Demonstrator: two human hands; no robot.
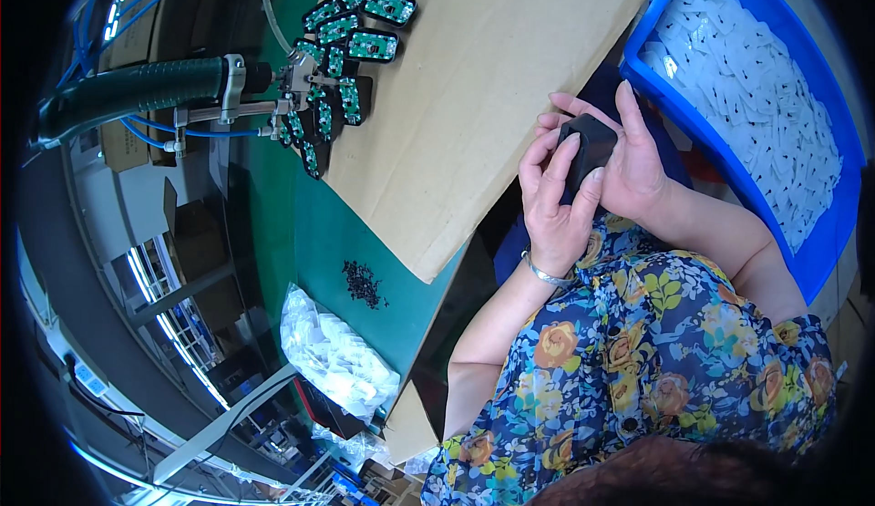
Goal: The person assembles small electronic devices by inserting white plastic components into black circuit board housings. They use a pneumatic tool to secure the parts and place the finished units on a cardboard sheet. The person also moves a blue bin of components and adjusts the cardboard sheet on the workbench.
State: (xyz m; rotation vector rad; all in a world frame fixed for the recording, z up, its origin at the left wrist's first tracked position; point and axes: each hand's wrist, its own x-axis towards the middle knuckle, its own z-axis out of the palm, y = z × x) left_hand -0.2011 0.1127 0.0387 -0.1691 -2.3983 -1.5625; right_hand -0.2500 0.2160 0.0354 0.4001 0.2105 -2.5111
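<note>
A small black box-shaped casing (pixel 596 149) is held up between both hands, over the lap and beside the table edge. My left hand (pixel 554 216), with a bracelet at its wrist, closes on the casing from the left, its fingertips and thumb pressed to the surface. From the right, my right hand (pixel 641 170) cups the same casing; one digit points upward and other fingers reach behind it. The casing's underside and the parts under my fingers are hidden.
Several black casings with green circuit boards (pixel 372 45) lie on a cardboard sheet (pixel 456 96) over the green table (pixel 330 223). A clamped metal fixture (pixel 296 82) stands beside them. Small black pieces (pixel 363 284) and a plastic bag (pixel 333 351) lie nearer. A blue bin (pixel 697 128) holds white pouches.
</note>
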